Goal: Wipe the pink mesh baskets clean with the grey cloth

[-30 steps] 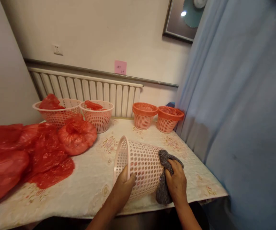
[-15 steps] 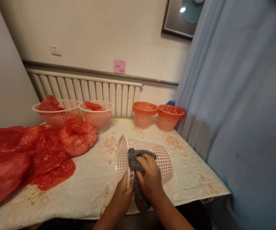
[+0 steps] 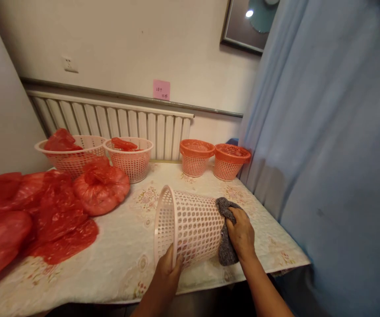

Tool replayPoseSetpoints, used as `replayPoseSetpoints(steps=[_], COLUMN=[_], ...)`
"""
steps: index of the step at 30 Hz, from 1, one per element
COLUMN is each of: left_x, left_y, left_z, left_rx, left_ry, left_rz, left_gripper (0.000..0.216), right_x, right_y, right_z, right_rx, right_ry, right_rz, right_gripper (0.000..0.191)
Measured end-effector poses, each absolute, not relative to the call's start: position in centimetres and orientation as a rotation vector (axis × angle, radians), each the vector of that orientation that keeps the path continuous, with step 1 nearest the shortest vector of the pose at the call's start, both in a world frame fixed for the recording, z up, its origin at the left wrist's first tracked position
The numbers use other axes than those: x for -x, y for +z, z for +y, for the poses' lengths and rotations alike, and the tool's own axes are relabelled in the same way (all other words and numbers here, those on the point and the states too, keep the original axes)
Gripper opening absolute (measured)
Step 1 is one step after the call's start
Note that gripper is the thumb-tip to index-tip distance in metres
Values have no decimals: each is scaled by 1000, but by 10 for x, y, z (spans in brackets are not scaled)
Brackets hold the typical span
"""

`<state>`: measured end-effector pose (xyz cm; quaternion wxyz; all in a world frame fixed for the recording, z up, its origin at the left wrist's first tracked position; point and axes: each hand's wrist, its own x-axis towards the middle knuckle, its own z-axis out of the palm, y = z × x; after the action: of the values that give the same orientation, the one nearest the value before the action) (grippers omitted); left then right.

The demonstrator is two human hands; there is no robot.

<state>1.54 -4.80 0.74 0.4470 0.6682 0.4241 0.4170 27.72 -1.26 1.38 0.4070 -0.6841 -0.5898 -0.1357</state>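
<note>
A pale pink perforated plastic basket lies on its side near the table's front edge, its mouth facing left. My left hand grips the basket's rim at the lower front, fingers closed round it. My right hand presses a grey cloth against the basket's base end on the right, fingers closed on the cloth.
The table has a floral cover. Red plastic bags are heaped at the left. Two pink baskets with red bags and two orange baskets stand at the back by a radiator. A blue curtain hangs on the right.
My right hand slid the grey cloth from the basket's base to near its rim, then back to the base end. My left hand stayed on the rim.
</note>
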Motion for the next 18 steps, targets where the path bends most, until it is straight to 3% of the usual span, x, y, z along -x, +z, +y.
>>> replayPoseSetpoints(steps=[8, 18], left_x=[-11, -8], left_y=[6, -16], left_z=[-48, -59], left_rx=[-1689, -1716], left_ry=[1029, 1003], left_rz=[955, 877], left_gripper=[41, 46], right_x=[-205, -143], right_y=[-1, 67], right_z=[-51, -46], right_rx=[1566, 1315], right_ry=[-339, -142], right_rz=[-1515, -1736], right_gripper=[38, 44])
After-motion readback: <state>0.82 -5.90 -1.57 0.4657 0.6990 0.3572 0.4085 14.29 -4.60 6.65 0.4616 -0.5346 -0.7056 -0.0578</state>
